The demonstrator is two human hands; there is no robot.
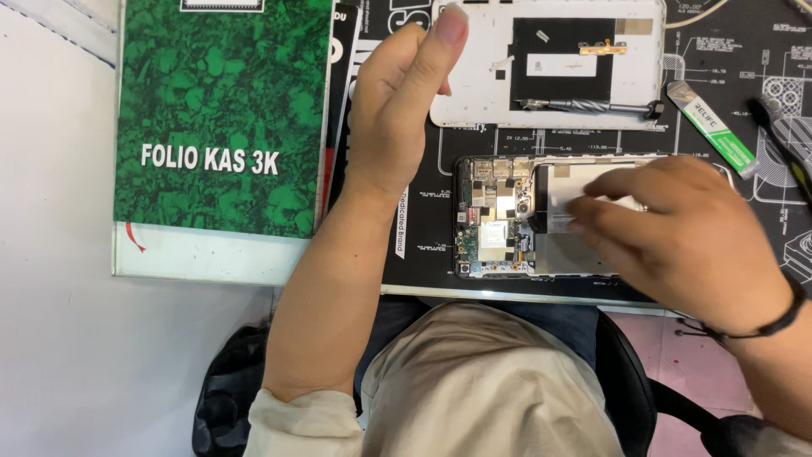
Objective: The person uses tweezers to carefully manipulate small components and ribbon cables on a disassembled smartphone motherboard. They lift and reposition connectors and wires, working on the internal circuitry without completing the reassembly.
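Resting on the black mat (423,211), the opened phone (499,216) lies flat with its little parts showing. The right hand (677,237) presses narrow fingers on the white battery (592,182), likely to hold or lift it. The left hand (397,110) hangs up high, loosely curled and holding nothing. The white back cover (474,85) lies just above the phone, out of the way.

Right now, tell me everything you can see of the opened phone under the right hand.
The opened phone lies flat on the dark printed work mat, back cover off. Its left part shows a green circuit board with silvery metal shields and a small round camera lens; the right part is a pale panel in a dark frame. The right hand covers much of that side, its fingers resting on the pale panel. The left hand is raised apart from it.
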